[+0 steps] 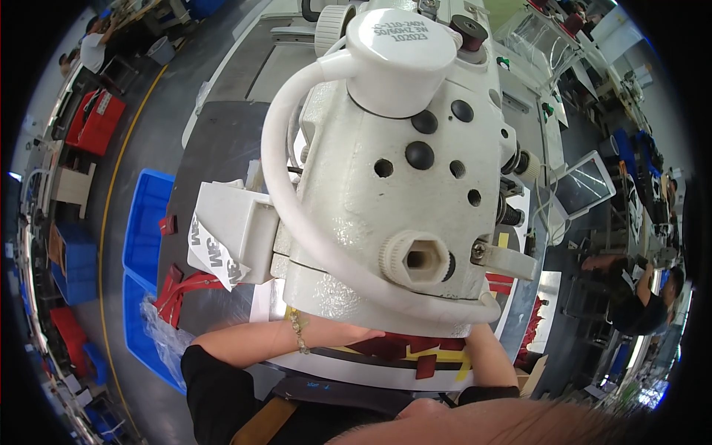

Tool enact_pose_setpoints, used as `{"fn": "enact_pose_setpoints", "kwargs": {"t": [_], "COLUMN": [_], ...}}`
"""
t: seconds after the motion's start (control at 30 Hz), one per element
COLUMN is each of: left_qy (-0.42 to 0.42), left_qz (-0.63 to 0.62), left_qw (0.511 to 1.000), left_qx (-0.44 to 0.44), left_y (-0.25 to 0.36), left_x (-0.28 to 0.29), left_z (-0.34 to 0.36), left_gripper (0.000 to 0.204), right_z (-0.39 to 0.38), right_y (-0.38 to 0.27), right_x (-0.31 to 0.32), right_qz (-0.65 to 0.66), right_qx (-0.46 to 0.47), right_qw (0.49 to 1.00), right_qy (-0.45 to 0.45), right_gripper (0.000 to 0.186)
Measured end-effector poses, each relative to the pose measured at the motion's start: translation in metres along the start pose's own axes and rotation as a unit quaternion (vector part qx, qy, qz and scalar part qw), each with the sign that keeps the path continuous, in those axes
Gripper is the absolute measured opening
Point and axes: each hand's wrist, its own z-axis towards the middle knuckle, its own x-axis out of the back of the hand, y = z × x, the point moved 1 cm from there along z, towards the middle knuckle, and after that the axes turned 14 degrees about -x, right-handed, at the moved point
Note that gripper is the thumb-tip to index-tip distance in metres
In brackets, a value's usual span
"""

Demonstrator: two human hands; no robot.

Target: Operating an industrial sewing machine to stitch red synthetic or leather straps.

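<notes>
A large white industrial sewing machine (348,178) fills the middle, its head covering most of the work area. My left hand (345,331) reaches in under the machine from the left, against dark red pieces (386,347); its fingertips are hidden. On the right, my right hand (480,337) goes in beneath the machine's edge, with only the wrist side showing and the fingers out of sight. A small red tab (426,366) hangs over the front edge beside yellow tape (461,371). What either hand holds cannot be made out.
Blue bins (147,222) stand left of the table, with clear plastic film (169,334) over one. Red strips (178,291) lie at the table's left edge. More red pieces (535,322) lie to the right, below a tablet-like screen (586,185). Other people work farther off.
</notes>
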Motion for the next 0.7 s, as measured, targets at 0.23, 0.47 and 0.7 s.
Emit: {"fn": "enact_pose_setpoints", "kwargs": {"t": [0.23, 0.47, 0.7], "left_qy": [-0.011, 0.028, -0.011], "left_qz": [-0.018, -0.037, -0.053], "left_qw": [1.000, 0.998, 0.997], "left_qx": [0.022, 0.046, 0.061], "left_y": [0.001, 0.002, 0.007], "left_x": [0.013, 0.008, -0.014], "left_z": [0.000, 0.004, -0.009], "left_gripper": [0.045, 0.032, 0.032], "right_z": [0.003, -0.006, -0.001], "right_y": [0.000, 0.006, 0.007], "right_x": [-0.002, -0.011, -0.013], "right_qz": [0.015, 0.093, 0.095], "right_qx": [0.025, -0.065, -0.030], "right_qw": [0.999, 0.992, 0.993], "right_qy": [0.017, -0.047, -0.065], "right_gripper": [0.033, 0.038, 0.042]}}
